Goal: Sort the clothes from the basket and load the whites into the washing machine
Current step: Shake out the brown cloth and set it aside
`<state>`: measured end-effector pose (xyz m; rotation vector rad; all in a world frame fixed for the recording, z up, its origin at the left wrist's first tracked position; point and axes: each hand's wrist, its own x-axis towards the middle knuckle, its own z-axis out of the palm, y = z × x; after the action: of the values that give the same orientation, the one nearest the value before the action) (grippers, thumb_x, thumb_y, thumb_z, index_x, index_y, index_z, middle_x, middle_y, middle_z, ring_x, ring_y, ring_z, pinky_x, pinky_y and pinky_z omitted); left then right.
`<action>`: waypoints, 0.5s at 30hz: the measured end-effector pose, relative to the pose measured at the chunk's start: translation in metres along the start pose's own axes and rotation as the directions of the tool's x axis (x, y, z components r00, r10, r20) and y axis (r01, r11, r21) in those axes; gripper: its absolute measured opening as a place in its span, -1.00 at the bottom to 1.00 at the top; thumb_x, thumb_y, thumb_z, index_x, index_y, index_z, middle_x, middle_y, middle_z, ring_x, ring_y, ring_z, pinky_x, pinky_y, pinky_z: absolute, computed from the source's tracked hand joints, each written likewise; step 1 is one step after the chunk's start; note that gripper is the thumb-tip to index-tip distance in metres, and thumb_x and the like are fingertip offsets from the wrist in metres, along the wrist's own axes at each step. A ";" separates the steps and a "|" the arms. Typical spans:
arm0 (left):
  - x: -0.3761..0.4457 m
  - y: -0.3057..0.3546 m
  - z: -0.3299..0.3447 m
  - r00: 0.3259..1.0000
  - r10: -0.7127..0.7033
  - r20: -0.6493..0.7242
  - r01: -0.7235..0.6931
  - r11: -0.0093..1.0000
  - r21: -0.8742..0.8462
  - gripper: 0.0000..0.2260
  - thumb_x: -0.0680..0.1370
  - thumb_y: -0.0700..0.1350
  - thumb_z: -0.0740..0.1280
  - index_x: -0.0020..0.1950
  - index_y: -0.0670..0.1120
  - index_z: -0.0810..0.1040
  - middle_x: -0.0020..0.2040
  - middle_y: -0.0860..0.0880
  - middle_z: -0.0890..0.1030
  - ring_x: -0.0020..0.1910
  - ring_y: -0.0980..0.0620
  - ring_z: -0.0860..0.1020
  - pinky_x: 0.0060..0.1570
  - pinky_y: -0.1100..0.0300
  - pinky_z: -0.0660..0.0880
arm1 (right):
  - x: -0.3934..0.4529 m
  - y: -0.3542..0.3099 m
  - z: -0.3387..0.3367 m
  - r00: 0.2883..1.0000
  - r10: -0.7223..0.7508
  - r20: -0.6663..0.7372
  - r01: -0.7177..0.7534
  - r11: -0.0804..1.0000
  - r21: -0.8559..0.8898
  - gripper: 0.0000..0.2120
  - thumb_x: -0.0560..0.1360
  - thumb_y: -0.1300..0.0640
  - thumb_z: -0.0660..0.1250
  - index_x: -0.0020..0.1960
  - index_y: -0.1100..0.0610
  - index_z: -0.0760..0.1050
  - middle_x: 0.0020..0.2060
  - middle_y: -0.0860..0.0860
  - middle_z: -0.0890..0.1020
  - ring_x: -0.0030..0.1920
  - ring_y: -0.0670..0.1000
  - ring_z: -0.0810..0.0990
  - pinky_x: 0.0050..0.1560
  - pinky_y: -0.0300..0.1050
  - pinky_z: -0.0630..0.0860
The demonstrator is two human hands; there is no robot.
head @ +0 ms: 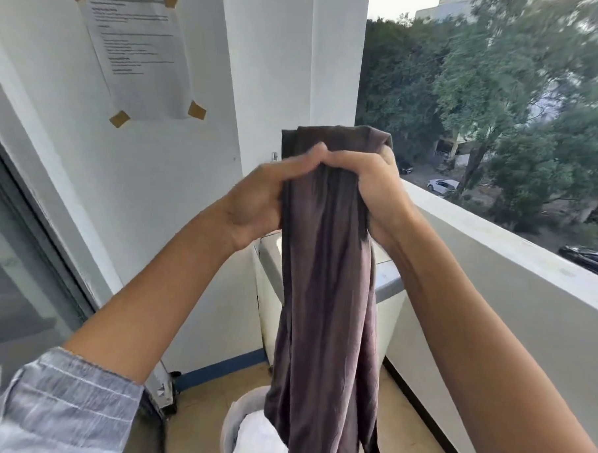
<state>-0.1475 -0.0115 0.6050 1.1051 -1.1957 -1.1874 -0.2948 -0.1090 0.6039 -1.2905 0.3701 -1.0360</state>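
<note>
A: What is the garment doing now?

B: The dark brown garment [326,279] hangs straight down, its long axis vertical. Its top edge is bunched between both hands and its lower end dangles over the laundry basket [230,425], where a white cloth [261,440] lies inside.

A: And how do the hands hold it?

B: The left hand [258,193] pinches the left side of the top edge, fingers curled on the fabric. The right hand [371,185] grips the right side with fingers wrapped round a fold. The two hands touch each other at the top, so neither one is nearer; the cloth falls below them both.

A: Where is the washing machine?

B: The washing machine [387,281] stands just behind the hanging garment, partly hidden by it, beside the balcony wall [494,269]. I cannot tell if its lid is open.

A: So this piece goes in?

B: I think no. It is dark, so it should go aside, away from the machine. The white cloth in the basket is the one to load.
</note>
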 end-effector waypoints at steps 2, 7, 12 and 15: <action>0.000 0.002 -0.006 0.994 -0.076 0.077 0.098 0.936 -0.339 -0.25 0.54 0.41 0.31 0.50 -0.14 0.51 0.47 -0.19 0.53 0.44 -0.23 0.52 0.46 -0.21 0.42 | -0.004 -0.001 -0.003 1.000 -0.014 0.014 0.014 1.000 -0.013 -0.68 0.42 0.31 0.54 0.16 0.32 0.64 0.03 0.26 0.74 -0.03 0.19 0.77 -0.06 0.04 0.70; 0.014 -0.011 -0.007 0.997 -0.068 -0.037 0.060 0.981 -0.185 -0.37 0.57 0.37 0.31 0.35 -0.13 0.65 0.31 -0.21 0.65 0.31 -0.21 0.62 0.35 -0.14 0.53 | -0.018 -0.002 -0.005 0.974 -0.018 0.227 0.091 0.945 -0.314 -0.85 0.40 0.29 0.53 -0.10 0.09 0.77 -0.12 0.07 0.79 -0.07 0.06 0.79 -0.08 -0.14 0.69; 0.012 -0.013 -0.006 0.988 -0.127 -0.085 0.123 0.991 -0.054 -0.69 0.57 0.13 0.42 0.09 -0.08 0.76 0.05 -0.11 0.75 0.00 -0.09 0.71 0.12 0.02 0.66 | -0.031 -0.001 -0.003 0.978 0.057 0.201 0.049 0.875 -0.482 -0.85 0.39 0.21 0.55 -0.05 0.07 0.75 -0.12 0.00 0.79 -0.05 -0.01 0.77 0.02 -0.07 0.67; 0.011 -0.008 -0.002 0.984 -0.174 -0.024 0.174 0.984 0.024 -0.73 0.57 0.10 0.43 0.03 -0.08 0.77 -0.04 -0.07 0.75 -0.06 -0.03 0.72 -0.01 0.11 0.66 | -0.044 -0.009 -0.001 0.979 0.112 0.172 0.042 0.709 -0.704 -0.81 0.42 -0.01 0.58 0.02 -0.05 0.74 -0.12 -0.13 0.78 -0.07 -0.16 0.74 0.08 -0.08 0.67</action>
<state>-0.1459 -0.0230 0.5973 1.2597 -1.1184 -1.2921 -0.3222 -0.0744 0.5983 -2.0587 0.6747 -0.7237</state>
